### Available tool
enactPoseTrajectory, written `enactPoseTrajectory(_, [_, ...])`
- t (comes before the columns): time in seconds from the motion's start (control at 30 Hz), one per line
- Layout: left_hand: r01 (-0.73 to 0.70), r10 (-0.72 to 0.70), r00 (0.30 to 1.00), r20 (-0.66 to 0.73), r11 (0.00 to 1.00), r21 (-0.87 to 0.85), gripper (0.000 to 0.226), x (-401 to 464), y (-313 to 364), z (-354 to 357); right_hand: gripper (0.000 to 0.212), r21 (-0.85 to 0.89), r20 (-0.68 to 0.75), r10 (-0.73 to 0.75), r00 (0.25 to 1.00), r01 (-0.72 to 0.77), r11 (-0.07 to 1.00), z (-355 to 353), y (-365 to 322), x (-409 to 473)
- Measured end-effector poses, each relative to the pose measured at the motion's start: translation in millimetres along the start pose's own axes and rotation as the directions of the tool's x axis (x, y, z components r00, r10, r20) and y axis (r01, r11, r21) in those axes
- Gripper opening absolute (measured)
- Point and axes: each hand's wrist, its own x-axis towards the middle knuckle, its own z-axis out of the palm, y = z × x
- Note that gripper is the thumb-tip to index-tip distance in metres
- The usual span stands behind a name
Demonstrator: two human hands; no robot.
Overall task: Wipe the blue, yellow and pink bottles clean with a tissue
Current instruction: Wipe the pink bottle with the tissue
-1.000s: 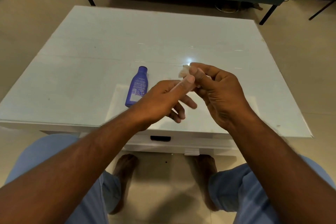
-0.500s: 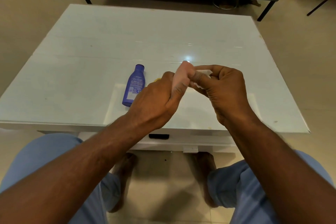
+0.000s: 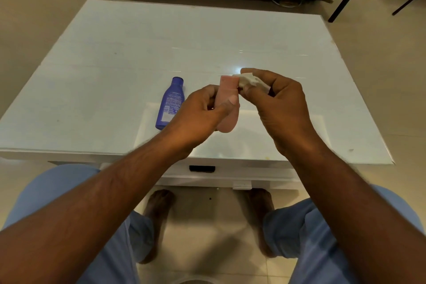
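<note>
**Pink bottle up in the air, tissue right at its top end**

While the pink bottle [image 3: 227, 104] is off the table, it sits in the left hand [image 3: 198, 113], thumb across the front and fingers curled round the back. Its long axis runs roughly 6 to 12, tipped a bit toward 11, rounded end hanging low. Right at 1 o'clock from the bottle's top edge is the tissue [image 3: 247, 80], wadded up and pinched in the fingers of the right hand [image 3: 279, 106], touching or as good as touching that top corner. So I'd guess the wipe goes from the top down toward 6, with the right hand doing the rubbing since it's the one on the tissue.

Blue bottle [image 3: 170, 104] lies flat on the table [image 3: 92, 76] at about 9 o'clock from the pink one, cap pointing away toward 12, nobody touching it.

Yellow bottle: can't find it, maybe hidden behind the hands. Can't make out a cap on the pink bottle, and its back side is covered by fingers.
</note>
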Motion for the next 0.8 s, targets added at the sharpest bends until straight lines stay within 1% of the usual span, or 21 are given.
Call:
enactPoseTrajectory(0.07, [0.013, -0.015, 1.0, -0.02, 0.996, -0.085, 0.049, 0.8, 1.2, -0.4, 0.023, -0.067, -0.015, -0.072, 0.997, 0.07, 0.995, -1.7, -2.5, -1.6])
enactPoseTrajectory(0.13, [0.021, -0.027, 0.999, -0.038, 0.989, -0.149, 0.049, 1.9, 2.9, -2.7, 0.019, -0.156, -0.017, -0.148, 0.989, 0.144, 0.977, -1.3, -4.7, -4.0])
enactPoseTrajectory(0.2, [0.012, -0.009, 1.0, 0.015, 0.983, -0.184, 0.05, 1.4, 4.1, -5.3, 0.019, -0.215, -0.023, -0.213, 0.977, 0.204, 0.955, 0.0, -5.9, -5.9])
enactPoseTrajectory(0.27, [0.015, 0.001, 0.997, 0.079, 0.978, -0.208, 0.055, -1.7, 5.8, -5.6, 0.021, -0.211, -0.029, -0.267, 0.963, 0.255, 0.944, 0.0, -6.8, -5.8])
enactPoseTrajectory(0.33, [0.017, 0.004, 0.996, 0.09, 0.974, -0.227, 0.059, -3.5, 6.6, -4.1, 0.02, -0.227, -0.025, -0.336, 0.942, 0.322, 0.919, -0.6, -7.7, -5.2])
enactPoseTrajectory(0.37, [0.019, 0.002, 0.996, 0.087, 0.97, -0.24, 0.058, -3.2, 6.5, -3.9, 0.019, -0.255, -0.027, -0.376, 0.926, 0.357, 0.898, -0.6, -8.7, -5.6])
enactPoseTrajectory(0.43, [0.05, -0.03, 0.997, 0.072, 0.953, -0.298, 0.045, -2.2, 7.7, -5.1, 0.017, -0.297, -0.068, -0.428, 0.901, 0.391, 0.871, -0.6, -10.0, -5.8])
enactPoseTrajectory(0.5, [0.082, -0.066, 0.996, 0.056, 0.927, -0.365, 0.037, -0.6, 9.5, -7.5, 0.023, -0.268, -0.164, -0.416, 0.895, 0.365, 0.891, -3.9, -9.7, -3.0])
enactPoseTrajectory(0.57, [0.079, -0.069, 0.997, 0.043, 0.928, -0.365, 0.03, 0.2, 9.0, -8.7, 0.031, -0.248, -0.225, -0.379, 0.898, 0.323, 0.913, -10.5, -8.4, 2.5])
enactPoseTrajectory(0.6, [0.079, -0.067, 0.997, 0.044, 0.929, -0.361, 0.026, 0.3, 8.1, -8.7, 0.03, -0.249, -0.205, -0.362, 0.909, 0.31, 0.918, -13.5, -7.0, 4.9])
enactPoseTrajectory(0.7, [0.084, -0.063, 0.995, 0.075, 0.94, -0.33, 0.009, -0.7, 7.6, -6.2, 0.019, -0.268, -0.047, -0.312, 0.949, 0.289, 0.919, -10.4, -4.7, 3.2])
enactPoseTrajectory(0.73, [0.082, -0.061, 0.995, 0.076, 0.944, -0.32, 0.008, -1.0, 8.0, -4.9, 0.016, -0.261, -0.014, -0.298, 0.954, 0.284, 0.923, -7.5, -4.3, 1.5])
enactPoseTrajectory(0.8, [0.077, -0.064, 0.997, 0.05, 0.945, -0.318, 0.014, -1.9, 9.3, -3.9, 0.013, -0.22, 0.014, -0.279, 0.96, 0.275, 0.936, -4.0, -4.1, -0.3])
